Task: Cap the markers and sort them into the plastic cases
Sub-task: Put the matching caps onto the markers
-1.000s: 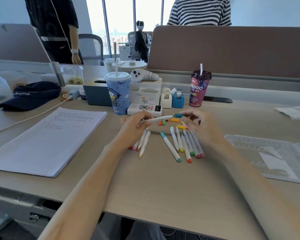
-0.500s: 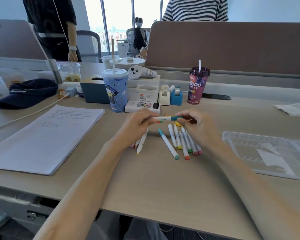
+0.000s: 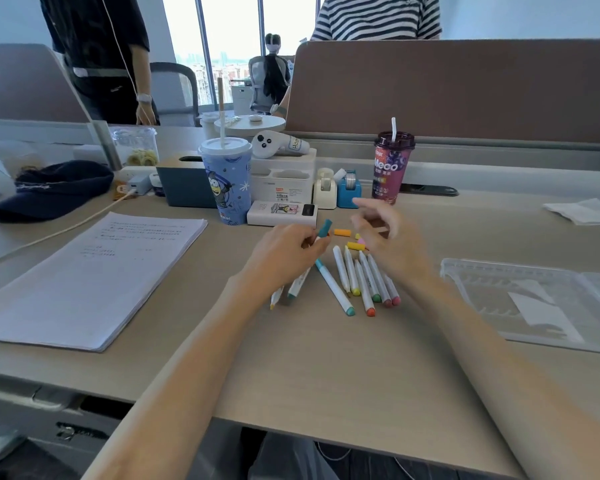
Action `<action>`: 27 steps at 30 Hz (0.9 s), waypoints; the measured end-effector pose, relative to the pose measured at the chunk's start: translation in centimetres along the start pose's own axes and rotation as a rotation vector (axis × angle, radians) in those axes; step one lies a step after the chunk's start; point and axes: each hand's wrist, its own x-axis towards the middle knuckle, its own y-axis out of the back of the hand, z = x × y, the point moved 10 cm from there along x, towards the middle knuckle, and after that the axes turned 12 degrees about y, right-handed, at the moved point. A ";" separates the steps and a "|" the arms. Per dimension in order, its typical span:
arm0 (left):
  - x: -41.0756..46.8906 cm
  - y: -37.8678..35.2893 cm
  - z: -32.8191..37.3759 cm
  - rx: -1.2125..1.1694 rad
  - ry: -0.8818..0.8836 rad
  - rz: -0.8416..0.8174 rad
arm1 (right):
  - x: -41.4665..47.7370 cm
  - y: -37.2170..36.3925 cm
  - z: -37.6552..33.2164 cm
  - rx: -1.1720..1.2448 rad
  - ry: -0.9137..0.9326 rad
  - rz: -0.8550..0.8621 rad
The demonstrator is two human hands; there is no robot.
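Right hand [image 3: 383, 233] has let go, fingers spread; left hand [image 3: 284, 252] pinches teal-capped marker [image 3: 324, 229].

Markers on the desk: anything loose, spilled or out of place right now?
Nothing spilled. Loose caps lie scattered behind the row of markers, off their pens. The left hand holds a teal-capped marker; the right hand is blurred. The clear plastic case holds no markers.

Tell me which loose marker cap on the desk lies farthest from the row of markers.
The orange cap, lying alone just past the teal-capped marker in the left hand. The yellow cap and pink cap sit closer to the row.
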 end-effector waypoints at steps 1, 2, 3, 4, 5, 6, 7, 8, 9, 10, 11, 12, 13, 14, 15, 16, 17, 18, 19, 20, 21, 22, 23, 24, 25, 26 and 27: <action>0.2 -0.3 -0.3 0.030 0.049 -0.003 | 0.0 0.5 0.8 -0.016 -0.041 0.016; 0.3 -0.6 -0.6 0.074 0.093 -0.011 | -0.2 0.7 1.7 -0.040 -0.086 0.008; 0.5 -1.0 -0.7 0.140 0.127 -0.018 | -0.4 0.7 2.5 -0.069 -0.127 -0.019; 0.6 -1.3 -0.7 0.219 0.151 -0.020 | -0.6 0.5 3.2 -0.106 -0.158 -0.060; 0.8 -1.6 -0.8 0.290 0.166 -0.016 | -0.8 0.3 3.8 -0.145 -0.176 -0.103; 1.0 -1.7 -0.8 0.342 0.175 -0.009 | -1.0 0.1 4.2 -0.179 -0.186 -0.142; 1.1 -1.8 -0.8 0.381 0.180 -0.003 | -1.1 0.0 4.6 -0.202 -0.193 -0.168; 1.2 -1.9 -0.8 0.412 0.183 0.005 | -1.2 0.0 5.0 -0.220 -0.202 -0.184; 1.3 -2.0 -0.9 0.439 0.186 0.012 | -1.3 0.1 5.4 -0.234 -0.211 -0.194; 1.4 -2.0 -1.0 0.464 0.189 0.019 | -1.3 0.0 5.6 -0.246 -0.223 -0.207; 1.5 -2.0 -1.2 0.481 0.195 0.025 | -1.3 -0.1 5.7 -0.257 -0.231 -0.223; 1.6 -1.9 -1.3 0.488 0.197 0.033 | -1.4 -0.1 5.8 -0.265 -0.236 -0.237; 1.6 -1.8 -1.3 0.488 0.192 0.048 | -1.4 -0.2 5.9 -0.271 -0.240 -0.248; 1.6 -1.6 -1.1 0.479 0.174 0.076 | -1.4 -0.3 5.9 -0.279 -0.244 -0.263; 1.5 -1.4 -0.7 0.460 0.142 0.114 | -1.5 -0.3 6.0 -0.294 -0.250 -0.284; 1.5 -1.1 -0.3 0.429 0.104 0.156 | -1.6 -0.4 6.1 -0.317 -0.256 -0.313; 1.4 -0.8 0.0 0.390 0.066 0.193 | -1.7 -0.6 6.3 -0.346 -0.264 -0.343; 1.4 -0.7 0.0 0.351 0.035 0.213 | -1.9 -0.7 6.5 -0.384 -0.275 -0.378; 1.5 -0.6 -0.2 0.317 0.014 0.217 | -2.1 -0.8 6.6 -0.432 -0.282 -0.412; 1.8 -0.8 -0.7 0.288 0.004 0.209 | -2.3 -0.9 6.7 -0.483 -0.292 -0.444; 2.1 -1.1 -1.3 0.262 0.003 0.195 | -2.5 -1.1 6.7 -0.525 -0.297 -0.465; 2.4 -1.3 -1.8 0.240 0.005 0.182 | -2.6 -1.2 6.7 -0.551 -0.305 -0.480; 2.7 -1.4 -2.1 0.223 0.002 0.174 | -2.7 -1.4 6.7 -0.565 -0.315 -0.489; 3.2 -1.5 -2.0 0.209 -0.009 0.167 | -2.7 -1.6 6.5 -0.581 -0.327 -0.499; 3.6 -1.6 -1.8 0.203 -0.024 0.156 | -2.7 -1.8 6.3 -0.606 -0.335 -0.508; 4.2 -1.8 -1.4 0.210 -0.043 0.137 | -2.7 -1.9 6.1 -0.630 -0.339 -0.508; 4.8 -2.1 -1.0 0.233 -0.064 0.112 | -2.7 -1.9 6.0 -0.644 -0.345 -0.504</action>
